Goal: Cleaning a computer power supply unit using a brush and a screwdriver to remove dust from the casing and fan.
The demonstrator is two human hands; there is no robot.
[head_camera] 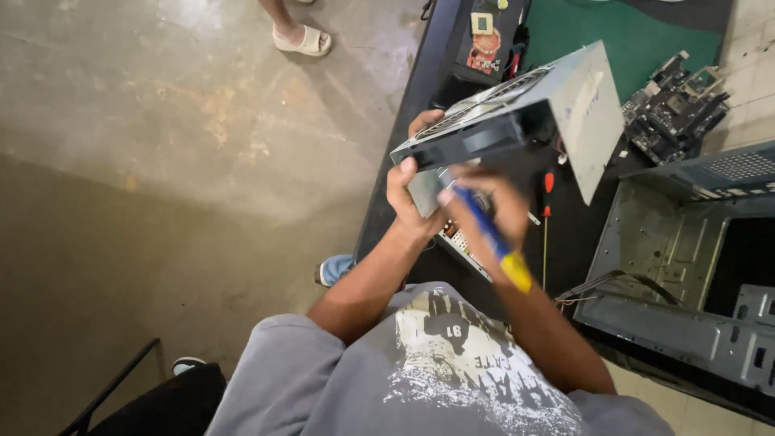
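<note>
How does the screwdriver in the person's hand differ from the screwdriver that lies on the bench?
The blue and yellow screwdriver is held in the right hand, tilted against the grey power supply box; the red-handled screwdriver lies untouched on the black bench. The red one looks thinner. Both are hand screwdrivers.

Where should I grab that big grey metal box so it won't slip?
Probably by its narrow lower end, from underneath, as the left hand does: the grey metal box tilts up from there, so its weight bears down. The right hand holds a blue-and-yellow screwdriver.
</note>
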